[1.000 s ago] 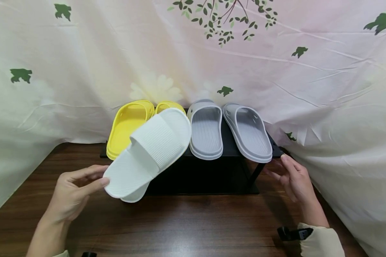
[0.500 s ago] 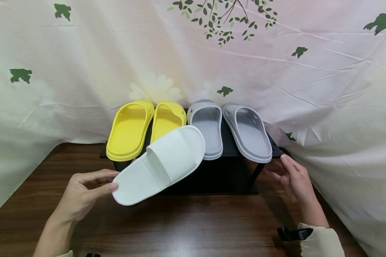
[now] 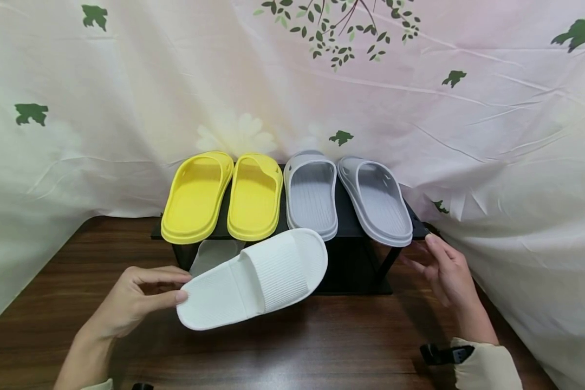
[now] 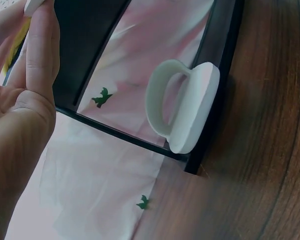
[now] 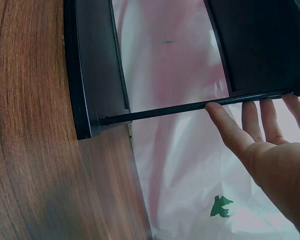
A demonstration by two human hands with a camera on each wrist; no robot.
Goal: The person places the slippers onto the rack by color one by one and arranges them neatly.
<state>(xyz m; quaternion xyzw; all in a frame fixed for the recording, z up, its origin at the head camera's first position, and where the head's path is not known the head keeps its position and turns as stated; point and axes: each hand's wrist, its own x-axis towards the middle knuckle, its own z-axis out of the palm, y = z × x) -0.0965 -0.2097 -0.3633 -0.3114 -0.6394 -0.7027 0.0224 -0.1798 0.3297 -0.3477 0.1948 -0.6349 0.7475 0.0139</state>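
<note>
My left hand (image 3: pixel 131 303) pinches a white slide slipper (image 3: pixel 253 279) by its heel between thumb and fingers. The slipper hangs in front of the black shoe rack (image 3: pixel 356 268), toe pointing right and strap up. A second white slipper (image 4: pixel 195 110) stands on the rack's lower shelf at the left end, partly hidden behind the held one in the head view. At the rack's right end, my right hand (image 3: pixel 448 271) touches the upper corner; in the right wrist view its fingertips (image 5: pixel 213 106) rest along the side bar, fingers extended.
On the top shelf stand a pair of yellow clogs (image 3: pixel 195 200) at left and a pair of grey clogs (image 3: pixel 314 200) at right. The rack stands on a dark wooden surface (image 3: pixel 292 346). A printed cloth (image 3: pixel 151 81) hangs close behind it.
My left hand has moved right and down with the white slipper, away from the yellow clogs and the lower shelf, uncovering both yellow clogs. My right hand stays at the rack's corner.
</note>
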